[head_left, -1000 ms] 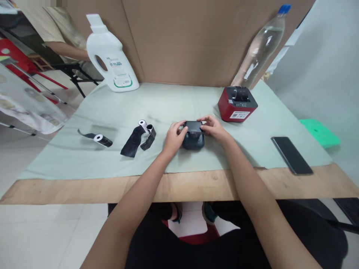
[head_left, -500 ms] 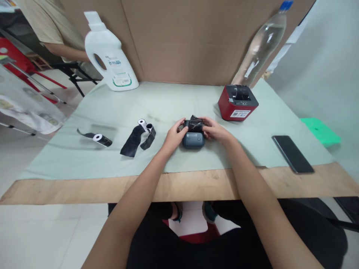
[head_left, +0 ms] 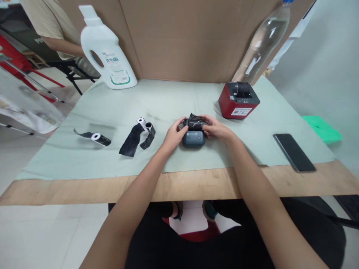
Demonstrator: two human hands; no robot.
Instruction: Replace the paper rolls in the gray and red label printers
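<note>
Near the front middle of the table lies a small dark blue portable printer [head_left: 194,139] with its top part raised. A black paper roll [head_left: 196,122] sits in its open back part, a loose end sticking up. My left hand [head_left: 177,133] is closed around the printer's left side, thumb by the roll's end. On the opposite side my right hand [head_left: 214,128] grips the printer's right edge, its fingers beside the roll. The fingertips behind the printer are partly hidden.
To the left lie another black paper roll [head_left: 104,140] and two partly unrolled rolls [head_left: 150,130]. A red printer [head_left: 238,104], a phone [head_left: 294,152], a white jug [head_left: 110,56] and a leaning water bottle [head_left: 262,45] stand around. Cardboard [head_left: 179,41] closes the back; a person's arm [head_left: 66,46] shows beyond.
The black roll has turned slightly and sits straighter in the printer. Both hands stay at its sides. The camera view has shifted slightly.
</note>
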